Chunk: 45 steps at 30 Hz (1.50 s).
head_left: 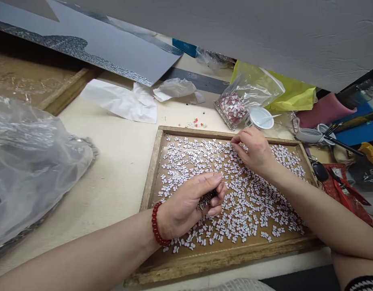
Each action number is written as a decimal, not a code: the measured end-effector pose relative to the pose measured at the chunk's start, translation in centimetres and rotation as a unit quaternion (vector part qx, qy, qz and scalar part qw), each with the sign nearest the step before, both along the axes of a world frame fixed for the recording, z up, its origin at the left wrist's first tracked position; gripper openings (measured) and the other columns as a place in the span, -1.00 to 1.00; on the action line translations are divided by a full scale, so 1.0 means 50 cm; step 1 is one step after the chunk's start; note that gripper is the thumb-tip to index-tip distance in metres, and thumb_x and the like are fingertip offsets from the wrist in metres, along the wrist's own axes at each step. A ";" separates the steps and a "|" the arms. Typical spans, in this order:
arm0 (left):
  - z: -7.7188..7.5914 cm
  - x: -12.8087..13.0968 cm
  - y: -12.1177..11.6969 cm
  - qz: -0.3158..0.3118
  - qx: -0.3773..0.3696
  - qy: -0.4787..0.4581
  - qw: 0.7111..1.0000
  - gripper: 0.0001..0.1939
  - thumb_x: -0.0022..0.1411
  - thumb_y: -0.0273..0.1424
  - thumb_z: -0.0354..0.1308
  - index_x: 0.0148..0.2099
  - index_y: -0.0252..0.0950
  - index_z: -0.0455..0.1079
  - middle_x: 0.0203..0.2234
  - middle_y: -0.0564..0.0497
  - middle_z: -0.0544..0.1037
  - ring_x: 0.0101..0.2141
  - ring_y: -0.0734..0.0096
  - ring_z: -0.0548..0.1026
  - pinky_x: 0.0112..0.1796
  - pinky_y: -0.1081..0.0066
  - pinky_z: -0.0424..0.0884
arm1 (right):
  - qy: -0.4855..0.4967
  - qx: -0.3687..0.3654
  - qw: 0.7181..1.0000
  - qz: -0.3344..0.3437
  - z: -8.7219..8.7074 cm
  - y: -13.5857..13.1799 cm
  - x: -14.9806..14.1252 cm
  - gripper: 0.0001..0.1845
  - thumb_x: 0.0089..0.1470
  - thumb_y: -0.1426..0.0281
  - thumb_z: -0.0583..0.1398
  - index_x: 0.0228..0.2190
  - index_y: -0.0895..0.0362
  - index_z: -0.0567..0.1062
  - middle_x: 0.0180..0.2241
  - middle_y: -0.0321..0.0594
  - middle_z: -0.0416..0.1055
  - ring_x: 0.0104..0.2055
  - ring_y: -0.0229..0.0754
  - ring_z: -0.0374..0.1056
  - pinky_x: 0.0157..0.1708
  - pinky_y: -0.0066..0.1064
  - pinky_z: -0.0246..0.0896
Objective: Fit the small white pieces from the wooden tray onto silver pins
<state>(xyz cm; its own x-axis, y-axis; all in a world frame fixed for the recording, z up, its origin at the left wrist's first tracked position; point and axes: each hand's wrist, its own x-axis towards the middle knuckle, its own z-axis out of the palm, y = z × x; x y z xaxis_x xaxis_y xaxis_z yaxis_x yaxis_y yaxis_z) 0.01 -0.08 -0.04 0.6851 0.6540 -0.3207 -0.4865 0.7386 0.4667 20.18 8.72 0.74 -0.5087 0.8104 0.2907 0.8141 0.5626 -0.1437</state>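
Centrally, thin metallic pieces are cupped in the left hand, its fingers curled at nine o'clock of the wooden tray. The right hand is poised at twelve o'clock, fingers drawn together; whether anything is gripped cannot be told. The metallic pieces are judged light, stiff and prickly, best taken singly by one end. Across the tray, small, lobed white pieces are scattered; these, apparently flat and light, are best pinched by their edges.
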 end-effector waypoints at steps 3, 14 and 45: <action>0.001 0.000 0.000 -0.003 -0.003 0.005 1.000 -0.72 0.29 -0.34 0.05 -0.45 -0.37 0.28 -0.51 0.05 0.27 -0.56 0.61 0.16 -0.56 0.55 0.11 | -0.009 -0.001 1.000 -0.001 -0.008 0.005 -0.002 -0.90 0.12 0.44 0.10 -0.42 0.12 0.39 -0.37 -0.17 0.39 -0.26 -0.13 0.22 -0.21 -0.27 0.12; 0.007 -0.002 0.003 -0.007 -0.016 0.016 1.000 -0.72 0.30 -0.34 0.04 -0.45 -0.37 0.29 -0.51 0.05 0.28 -0.55 0.61 0.17 -0.56 0.56 0.12 | -0.015 -0.008 1.000 -0.008 -0.025 0.015 -0.004 -0.90 0.12 0.43 0.10 -0.42 0.12 0.39 -0.37 -0.17 0.40 -0.26 -0.14 0.22 -0.24 -0.28 0.10; -0.003 0.001 0.001 0.031 0.009 0.032 0.999 -0.76 0.21 -0.34 0.18 -0.39 -0.35 0.22 -0.54 0.11 0.31 -0.58 0.68 0.22 -0.54 0.58 0.05 | 0.218 -0.119 0.955 0.160 0.055 -0.140 -0.053 -0.86 0.01 0.53 0.25 -0.33 0.16 0.40 -0.42 -0.21 0.42 -0.32 -0.25 0.31 -0.30 -0.33 0.25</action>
